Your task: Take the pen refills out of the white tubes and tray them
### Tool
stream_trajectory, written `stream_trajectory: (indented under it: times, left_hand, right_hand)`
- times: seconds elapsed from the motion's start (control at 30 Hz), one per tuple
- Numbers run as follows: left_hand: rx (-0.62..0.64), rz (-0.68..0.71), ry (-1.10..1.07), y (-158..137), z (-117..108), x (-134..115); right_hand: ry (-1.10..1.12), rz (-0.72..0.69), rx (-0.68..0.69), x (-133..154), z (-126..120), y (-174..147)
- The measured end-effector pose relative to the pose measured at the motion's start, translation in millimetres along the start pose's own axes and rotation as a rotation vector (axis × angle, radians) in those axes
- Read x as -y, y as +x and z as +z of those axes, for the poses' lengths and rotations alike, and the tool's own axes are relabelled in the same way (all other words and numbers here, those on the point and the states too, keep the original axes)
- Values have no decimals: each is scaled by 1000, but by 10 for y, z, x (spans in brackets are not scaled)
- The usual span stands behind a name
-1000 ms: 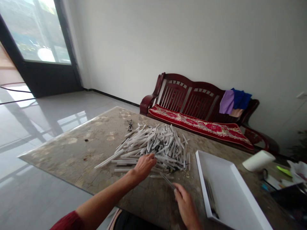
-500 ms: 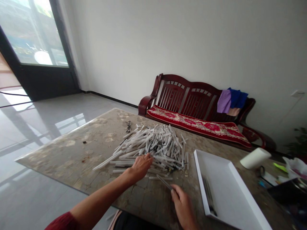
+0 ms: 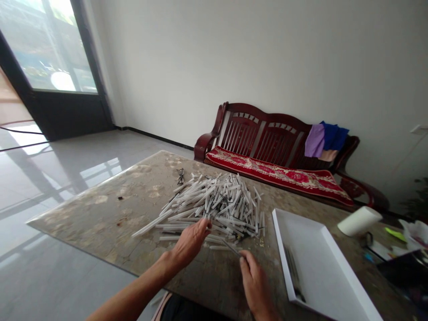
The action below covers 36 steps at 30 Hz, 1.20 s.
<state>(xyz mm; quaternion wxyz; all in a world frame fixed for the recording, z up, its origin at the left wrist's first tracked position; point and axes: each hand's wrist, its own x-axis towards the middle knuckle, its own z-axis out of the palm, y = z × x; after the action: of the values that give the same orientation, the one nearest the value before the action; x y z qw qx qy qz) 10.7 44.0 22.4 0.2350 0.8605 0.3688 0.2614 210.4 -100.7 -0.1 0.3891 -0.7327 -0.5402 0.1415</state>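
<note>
- Stick pile (image 3: 230, 196) is just past the left hand (image 3: 192, 240), which is bunched up at the near edge, can't tell if it's grabbed anything
- right hand (image 3: 254, 281) is gripping a grey stick (image 3: 230, 245)
- tray (image 3: 323, 254) just right of that hand

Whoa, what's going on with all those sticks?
A person is working at a table with a big messy pile of pale sticks. The left hand is at the near side of the pile; whether it grips one is hard to tell. The right hand holds a thin grey stick. Beside it is a white tray, with some dark thin pieces along one side.
</note>
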Motion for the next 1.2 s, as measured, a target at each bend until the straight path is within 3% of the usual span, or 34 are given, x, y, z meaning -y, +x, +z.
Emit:
stream_trajectory:
  times: [0.2,0.37,0.57,0.83,0.97,1.2]
  left_hand:
    - [-75,-178,-538,-182,154,16]
    - [-48,-282,-769,-202,199,3]
    - [74,-365,-796,-210,139,-33]
    - [264,-318,-739,-252,116,-68]
    - [225,-203,-569,-279,10,-172]
    - [216,9,-336,-322,18,-337]
  right_hand:
    - [-49,-216,-48,169,-143,58]
    - [-116,-308,-69,225,-215,106]
    - [-203,-327,34,275,-355,119]
    - [-353,-449,151,391,-528,127]
    - [-254,-355,209,367,-530,85]
    - [46,89,389,235,-368,-132]
